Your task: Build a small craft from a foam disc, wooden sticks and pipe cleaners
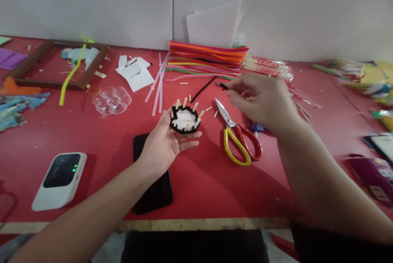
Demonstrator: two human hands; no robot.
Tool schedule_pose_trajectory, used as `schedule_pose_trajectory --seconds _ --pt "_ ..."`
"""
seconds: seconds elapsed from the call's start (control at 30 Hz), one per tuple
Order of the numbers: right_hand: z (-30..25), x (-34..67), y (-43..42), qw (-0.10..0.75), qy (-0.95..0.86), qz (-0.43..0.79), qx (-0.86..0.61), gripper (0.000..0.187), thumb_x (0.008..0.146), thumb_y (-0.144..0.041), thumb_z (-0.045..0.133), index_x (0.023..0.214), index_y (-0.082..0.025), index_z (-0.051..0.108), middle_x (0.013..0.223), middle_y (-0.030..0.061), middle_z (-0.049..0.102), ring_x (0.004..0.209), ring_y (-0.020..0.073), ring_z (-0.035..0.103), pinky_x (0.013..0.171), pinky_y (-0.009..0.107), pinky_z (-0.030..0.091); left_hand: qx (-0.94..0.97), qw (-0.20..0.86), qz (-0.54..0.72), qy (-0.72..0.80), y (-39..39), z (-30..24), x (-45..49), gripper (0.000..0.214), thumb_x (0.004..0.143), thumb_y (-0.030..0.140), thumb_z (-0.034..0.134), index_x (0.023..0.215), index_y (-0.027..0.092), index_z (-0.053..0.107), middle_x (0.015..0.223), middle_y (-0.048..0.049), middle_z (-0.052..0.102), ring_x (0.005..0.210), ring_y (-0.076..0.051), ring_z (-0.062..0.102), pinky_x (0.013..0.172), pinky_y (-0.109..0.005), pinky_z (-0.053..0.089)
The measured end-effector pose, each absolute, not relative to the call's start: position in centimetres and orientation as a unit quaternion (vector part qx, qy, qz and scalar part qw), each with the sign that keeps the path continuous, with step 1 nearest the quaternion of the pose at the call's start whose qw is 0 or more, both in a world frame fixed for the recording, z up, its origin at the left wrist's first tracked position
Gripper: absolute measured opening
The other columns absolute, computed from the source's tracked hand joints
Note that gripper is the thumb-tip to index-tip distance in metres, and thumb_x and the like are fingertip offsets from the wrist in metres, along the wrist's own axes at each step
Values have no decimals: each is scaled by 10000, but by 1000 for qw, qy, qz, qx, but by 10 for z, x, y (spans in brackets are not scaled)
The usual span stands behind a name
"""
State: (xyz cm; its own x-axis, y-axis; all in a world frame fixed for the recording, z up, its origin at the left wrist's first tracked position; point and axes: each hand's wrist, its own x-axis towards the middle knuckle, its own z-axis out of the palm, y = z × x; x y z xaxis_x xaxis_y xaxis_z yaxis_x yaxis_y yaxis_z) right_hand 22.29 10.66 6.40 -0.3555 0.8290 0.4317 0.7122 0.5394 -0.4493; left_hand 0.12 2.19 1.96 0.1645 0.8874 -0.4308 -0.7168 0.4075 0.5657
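Observation:
My left hand (166, 142) holds a small round craft piece, a white base (184, 119) ringed by short upright wooden sticks (195, 106) with a black pipe cleaner (188, 131) wound around them. My fingers support it from the left and below. Further right and higher, my right hand (258, 95) pinches a short black piece (223, 86) that looks like pipe cleaner; its far end is blurred. A straight black pipe cleaner (204, 88) lies between the hands. Scissors (235, 132) with one yellow and one red handle rest below my right hand, blades slightly apart.
Coloured pipe cleaners (208, 56) lie along the wall, beside wrapped wooden sticks (267, 66). Cut white paper (135, 73) and pink strips (158, 87) are left of them. A black phone (156, 193) lies under my left forearm, near a white device (59, 181). A brown frame (49, 82) is far left.

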Motion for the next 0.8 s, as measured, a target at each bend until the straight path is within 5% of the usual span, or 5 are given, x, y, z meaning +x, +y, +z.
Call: schedule_pose_trajectory --seconds 0.1,0.33,0.8 --pt "74 215 89 381 -825 133 -395 93 904 -211 634 887 -264 709 868 19 729 756 178 666 682 332 544 177 724 549 378 19 16 2 623 1012 501 538 1574 327 335 912 -20 774 724 -250 794 609 -333 638" --pt "75 199 75 322 -906 124 -244 180 991 -185 561 954 -266 718 949 26 724 892 176 695 793 333 571 211 728 545 358 16 18 3 731 927 733 510 1471 247 458 1047 -68 754 799 -245 781 606 -319 637" --pt "74 208 79 289 -932 107 -192 243 985 -108 568 1049 -245 758 1034 19 769 933 144 738 823 263 585 291 699 536 374 13 20 2 940 776 283 785 1574 307 289 1315 -80 655 984 -241 752 647 -269 625"
